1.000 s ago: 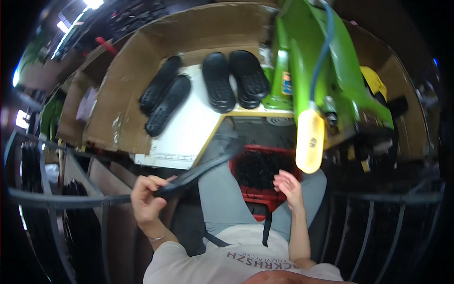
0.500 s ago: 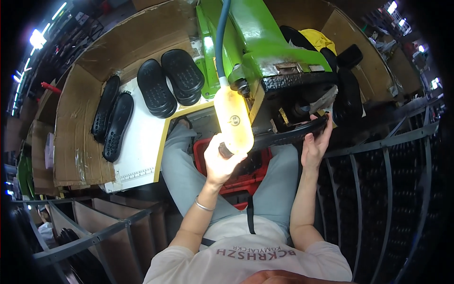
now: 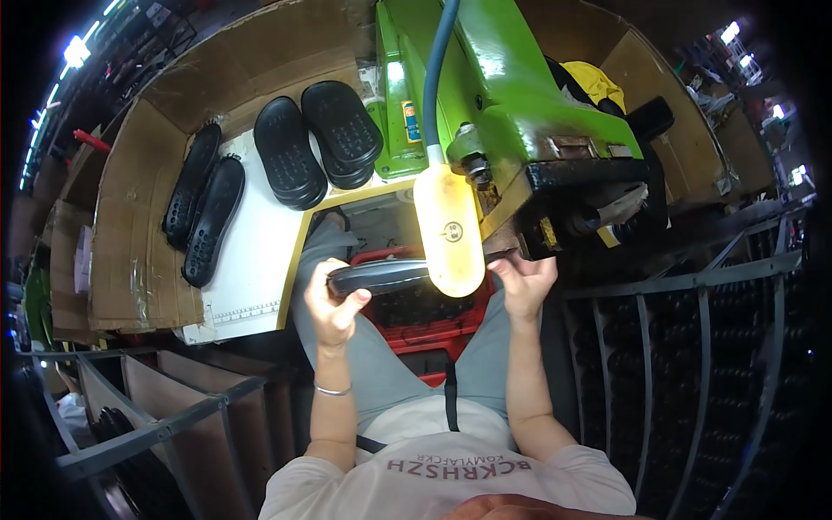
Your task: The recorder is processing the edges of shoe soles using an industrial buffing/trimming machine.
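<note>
A black shoe sole (image 3: 378,276) lies crosswise between my two hands, over my lap and in front of the green machine (image 3: 555,113). My left hand (image 3: 334,312) is closed round its left end, thumb along the near side. At the other end my right hand (image 3: 524,290) pinches the sole close below the machine's dark head (image 3: 568,195). The yellow lamp (image 3: 450,234) on its blue-grey flexible neck hangs in front and hides the sole's middle.
Several black soles (image 3: 290,152) rest on the white board (image 3: 260,251) at left, inside a cardboard box wall (image 3: 130,234). A metal rack (image 3: 693,286) stands at right, another frame (image 3: 165,429) at lower left. A red crate (image 3: 433,325) sits between my legs.
The sole has come out of the machine's head toward the left and nearer to me. Both hands have moved left with it, and the left hand no longer overlaps the lamp.
</note>
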Tool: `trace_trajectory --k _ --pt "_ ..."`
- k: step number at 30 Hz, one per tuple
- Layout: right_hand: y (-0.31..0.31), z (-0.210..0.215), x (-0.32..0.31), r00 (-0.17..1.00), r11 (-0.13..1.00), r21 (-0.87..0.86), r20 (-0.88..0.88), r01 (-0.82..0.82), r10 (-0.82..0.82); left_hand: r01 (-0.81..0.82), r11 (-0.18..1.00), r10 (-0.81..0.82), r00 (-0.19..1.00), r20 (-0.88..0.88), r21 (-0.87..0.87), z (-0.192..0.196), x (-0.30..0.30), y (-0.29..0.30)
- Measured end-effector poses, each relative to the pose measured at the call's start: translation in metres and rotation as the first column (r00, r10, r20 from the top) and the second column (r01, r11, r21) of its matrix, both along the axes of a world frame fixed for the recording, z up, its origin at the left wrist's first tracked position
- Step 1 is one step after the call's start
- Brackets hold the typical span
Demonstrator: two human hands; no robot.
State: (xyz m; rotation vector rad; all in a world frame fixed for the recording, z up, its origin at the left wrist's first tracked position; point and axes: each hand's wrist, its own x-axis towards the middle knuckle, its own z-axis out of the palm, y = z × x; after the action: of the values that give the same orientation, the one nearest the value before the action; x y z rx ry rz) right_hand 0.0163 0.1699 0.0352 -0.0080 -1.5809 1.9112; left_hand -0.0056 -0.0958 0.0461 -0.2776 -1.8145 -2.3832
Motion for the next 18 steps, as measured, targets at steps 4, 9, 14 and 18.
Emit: trace_trajectory --k 4,9,14,18 --pt "-0.025 0.015 0.002 0.998 0.985 0.163 -0.044 0.05 -0.043 0.019 0.992 -0.023 0.999 0.035 0.125 -0.024 0.0 -0.021" --pt "-0.029 0.014 0.001 0.948 0.815 0.485 -0.179 0.318 -0.263 0.218 0.964 -0.203 0.973 0.108 -0.154 -0.053 -0.009 -0.037" --pt "-0.034 0.014 0.005 0.919 0.679 0.621 -0.303 0.392 -0.253 0.032 0.69 -0.212 0.964 -0.159 -0.723 -0.006 -0.01 0.045" --pt "-0.026 0.002 0.007 0.939 0.707 0.62 -0.252 0.342 -0.234 -0.03 0.85 -0.103 0.97 -0.222 -0.526 -0.028 -0.004 0.087"
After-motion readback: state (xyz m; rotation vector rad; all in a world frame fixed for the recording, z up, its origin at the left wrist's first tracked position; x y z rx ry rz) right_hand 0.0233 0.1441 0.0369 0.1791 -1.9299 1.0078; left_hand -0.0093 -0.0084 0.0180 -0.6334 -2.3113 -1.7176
